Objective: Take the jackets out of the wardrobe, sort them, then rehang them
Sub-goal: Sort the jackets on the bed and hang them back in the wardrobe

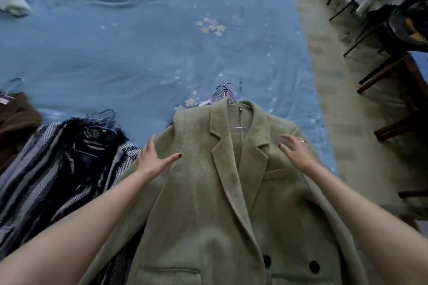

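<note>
- A bed [115, 53] with a blue cover printed with small flowers fills most of the view from above.
- At the far left edge, a brown jacket [16, 118] lies on the bed, partly cut off by the frame.
- Just right of it lies a striped jacket [58, 164] in black, grey and white, with a dark fringed collar, on a dark hanger.
- The left hand [152, 159] reaches forward with fingers straight and spread, released and grasping nothing, at the left shoulder edge of the green jacket; whether it touches the cloth is unclear.
- The green jacket [208, 192], woolly, with wide lapels and two black buttons, lies face up on the near edge of the bed, on a thin metal hanger [238, 127].
- Several more hanger hooks [223, 91] bunch together just beyond its collar.
- The right hand [298, 152], wearing a ring, has its fingers spread and released, over the jacket's right shoulder.
- On the far right, dark wooden chairs [393, 99] stand on a pale floor.
</note>
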